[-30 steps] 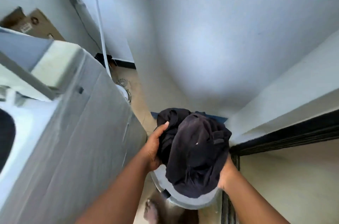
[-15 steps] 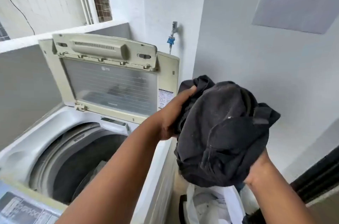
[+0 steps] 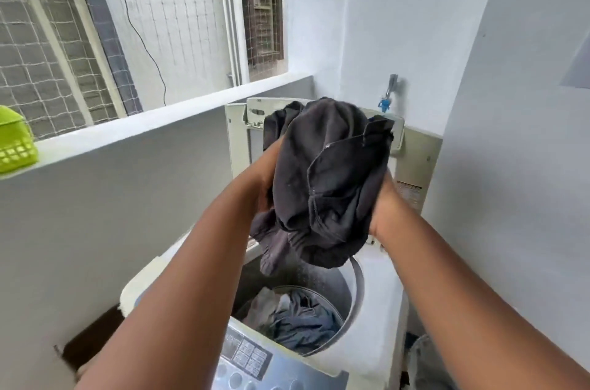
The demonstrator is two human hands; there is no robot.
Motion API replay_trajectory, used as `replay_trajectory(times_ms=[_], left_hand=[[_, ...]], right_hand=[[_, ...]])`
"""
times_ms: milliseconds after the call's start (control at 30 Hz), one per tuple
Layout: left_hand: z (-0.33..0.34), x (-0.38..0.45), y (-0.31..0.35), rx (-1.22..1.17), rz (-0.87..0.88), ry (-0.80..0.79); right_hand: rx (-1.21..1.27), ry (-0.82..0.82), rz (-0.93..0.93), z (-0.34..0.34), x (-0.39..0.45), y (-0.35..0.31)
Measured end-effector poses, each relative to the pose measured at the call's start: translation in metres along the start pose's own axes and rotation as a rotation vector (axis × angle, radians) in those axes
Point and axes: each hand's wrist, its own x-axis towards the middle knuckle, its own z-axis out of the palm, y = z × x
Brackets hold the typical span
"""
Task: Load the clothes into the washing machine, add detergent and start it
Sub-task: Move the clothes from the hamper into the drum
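Above the open drum (image 3: 319, 294), left hand (image 3: 263, 188) and right hand (image 3: 381, 207) clutch the dark bundle (image 3: 322, 185). Centre it inside the rim, let go low, tuck the dangling leg.

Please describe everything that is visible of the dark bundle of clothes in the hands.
The dark bundle of clothes is black or charcoal fabric, soft and crumpled, with seams and a small light speck showing. The left hand and right hand grip it from either side. It is held in the air over the open drum of the washing machine, and a loose end hangs down at its lower left.
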Motion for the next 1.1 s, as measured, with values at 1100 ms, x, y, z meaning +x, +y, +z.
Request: replay_trajectory(times_ms=[1100], left_hand=[[0.224,0.054,-0.174,0.611,-0.337,-0.414]], right_hand=[[-1.228,0.383,-0.006,-0.267,-0.055,-0.026]])
